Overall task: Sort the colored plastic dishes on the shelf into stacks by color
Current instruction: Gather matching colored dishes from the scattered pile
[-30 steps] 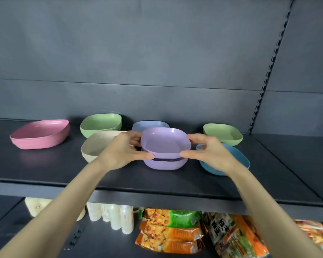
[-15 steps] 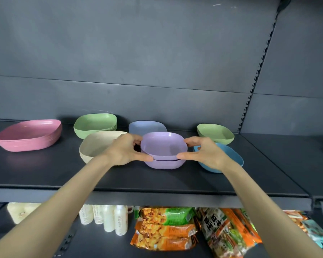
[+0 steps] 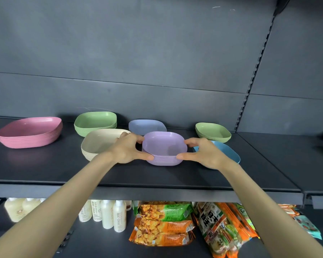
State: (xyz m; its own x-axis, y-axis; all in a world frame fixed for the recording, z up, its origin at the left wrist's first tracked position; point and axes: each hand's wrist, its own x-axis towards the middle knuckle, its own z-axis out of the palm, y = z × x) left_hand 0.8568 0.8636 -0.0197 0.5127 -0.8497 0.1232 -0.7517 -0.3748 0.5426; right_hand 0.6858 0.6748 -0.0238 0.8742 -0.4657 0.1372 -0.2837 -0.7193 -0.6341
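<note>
Both hands are on the purple stack (image 3: 164, 148), which sits near the middle of the dark shelf (image 3: 45, 170), toward its front. Left hand (image 3: 128, 148) pinches the stack's left edge w/ thumb low and fingers over the rim; right hand (image 3: 203, 152) does the same on the right edge, so each is closed on the stack (nested dishes, rims lined up, bottom resting on the shelf). Just left, partly behind the left hand, is the cream stack (image 3: 99, 142). Behind that, a green stack (image 3: 95, 121); far left, well apart, a pink stack (image 3: 30, 131). A pale blue dish (image 3: 146, 125) sits directly behind the purple one. Right hand covers part of a blue dish (image 3: 226, 151); a second green stack (image 3: 213, 131) sits behind it. Bottles (image 3: 108, 213) and snack bags (image 3: 164, 222) fill the lower shelf.
</note>
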